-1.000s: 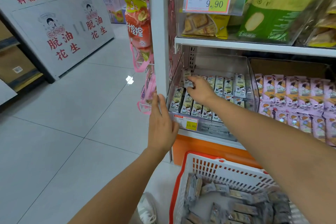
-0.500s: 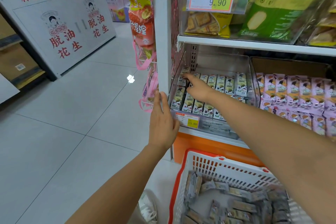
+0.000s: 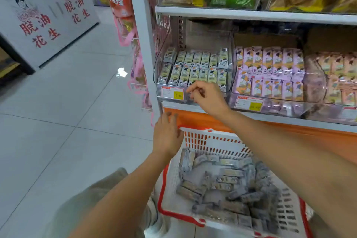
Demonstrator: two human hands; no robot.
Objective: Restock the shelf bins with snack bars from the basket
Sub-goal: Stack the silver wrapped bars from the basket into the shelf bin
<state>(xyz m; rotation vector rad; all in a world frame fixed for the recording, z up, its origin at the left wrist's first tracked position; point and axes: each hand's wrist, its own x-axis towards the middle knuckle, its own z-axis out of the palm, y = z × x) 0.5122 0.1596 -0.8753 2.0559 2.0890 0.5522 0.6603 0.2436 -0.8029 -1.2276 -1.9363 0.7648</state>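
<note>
Shop aisle with a pale tiled floor (image 3: 58, 121) and a white sign board (image 3: 44, 15) with red characters at left. The shelf (image 3: 270, 117) carries clear bins. The left bin (image 3: 208, 40) holds two rows of green-white snack bars (image 3: 195, 67); the next bin (image 3: 314, 87) holds pink bars (image 3: 270, 75). Loose bars (image 3: 222, 185) lie in the white-and-red basket (image 3: 197, 131) below the shelf. The hands are apart. Right hand (image 3: 208, 96) hovers at the left bin's front lip, just beside its price tag (image 3: 172, 92), fingers loosely curled, nothing seen in them. Left hand (image 3: 167, 135) is flat, fingers straight, tips at the white shelf post (image 3: 143, 44), beside the basket rim. Hanging snack bags (image 3: 119, 0) crowd the post's left side.
</note>
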